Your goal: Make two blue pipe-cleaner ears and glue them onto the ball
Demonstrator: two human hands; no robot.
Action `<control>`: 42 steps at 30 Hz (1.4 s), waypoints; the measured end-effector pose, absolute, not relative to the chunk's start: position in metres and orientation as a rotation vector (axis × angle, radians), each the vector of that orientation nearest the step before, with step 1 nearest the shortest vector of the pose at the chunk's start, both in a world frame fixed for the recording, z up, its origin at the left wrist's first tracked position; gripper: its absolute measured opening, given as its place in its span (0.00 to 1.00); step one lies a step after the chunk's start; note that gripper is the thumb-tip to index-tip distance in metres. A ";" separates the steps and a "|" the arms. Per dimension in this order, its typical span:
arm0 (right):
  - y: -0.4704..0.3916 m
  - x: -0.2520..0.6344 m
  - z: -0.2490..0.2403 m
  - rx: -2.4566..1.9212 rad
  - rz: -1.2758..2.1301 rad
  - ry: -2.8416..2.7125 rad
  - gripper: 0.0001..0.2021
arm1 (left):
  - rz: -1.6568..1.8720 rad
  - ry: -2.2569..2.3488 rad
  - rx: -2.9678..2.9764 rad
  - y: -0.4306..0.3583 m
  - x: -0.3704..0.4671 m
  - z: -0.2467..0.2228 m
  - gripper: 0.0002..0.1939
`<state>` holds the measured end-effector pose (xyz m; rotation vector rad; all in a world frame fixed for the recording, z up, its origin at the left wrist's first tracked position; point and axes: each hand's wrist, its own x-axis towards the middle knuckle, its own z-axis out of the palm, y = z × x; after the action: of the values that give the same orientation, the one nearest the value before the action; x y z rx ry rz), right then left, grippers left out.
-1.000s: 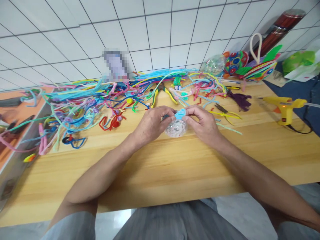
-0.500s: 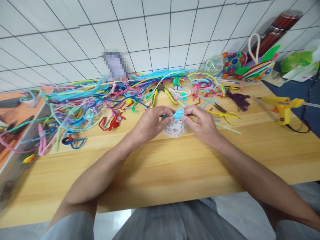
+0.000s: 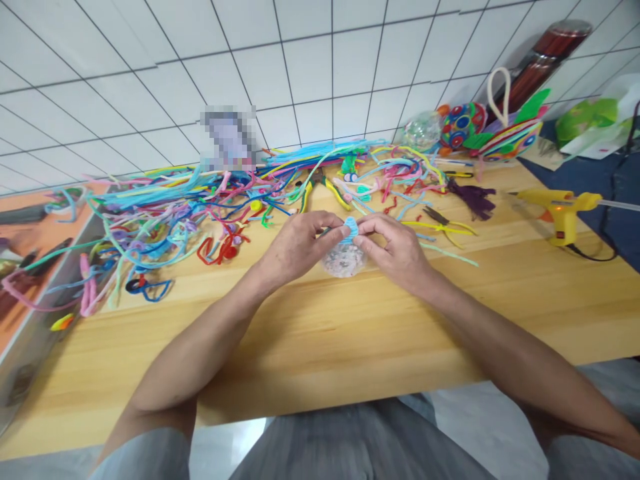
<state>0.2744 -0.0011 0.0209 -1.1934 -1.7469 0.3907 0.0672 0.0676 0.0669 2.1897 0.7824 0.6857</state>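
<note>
Between my hands is a small light-blue piece of coiled pipe cleaner (image 3: 351, 229), ribbed and narrowing toward its top. My left hand (image 3: 305, 243) pinches it from the left with thumb and index finger. From the other side, the fingertips of my right hand (image 3: 393, 248) are closed on its right edge. Just below the blue piece is a clear rounded container (image 3: 344, 262) with pale, shiny bits showing through it. Part of its upper edge is hidden by my fingers, and I cannot tell whether the blue piece is fixed to it.
Many loose pipe cleaners (image 3: 145, 193) are heaped along the wall. Yellow-handled pliers (image 3: 443, 223) lie to the right, others (image 3: 320, 187) at the back. A yellow glue gun (image 3: 563, 210) stands at far right. Colourful crafted figures (image 3: 463, 127) and a dark red flask (image 3: 547, 60) are behind.
The blue piece has turned a little and looks more upright between my fingers. Both hands stay closed on it. The view has shifted slightly.
</note>
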 end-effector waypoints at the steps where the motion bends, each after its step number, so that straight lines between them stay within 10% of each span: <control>1: -0.001 0.274 0.021 -1.194 0.387 -1.748 0.04 | 0.670 0.780 2.177 0.068 0.067 0.068 0.15; 42: 0.000 0.274 0.021 -1.232 0.445 -1.706 0.03 | 0.505 0.658 1.965 0.087 0.056 0.063 0.08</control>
<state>0.2741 0.0002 0.0214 -1.2317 -1.7061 0.4452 0.0562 0.0874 0.0632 1.9650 0.6578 0.5053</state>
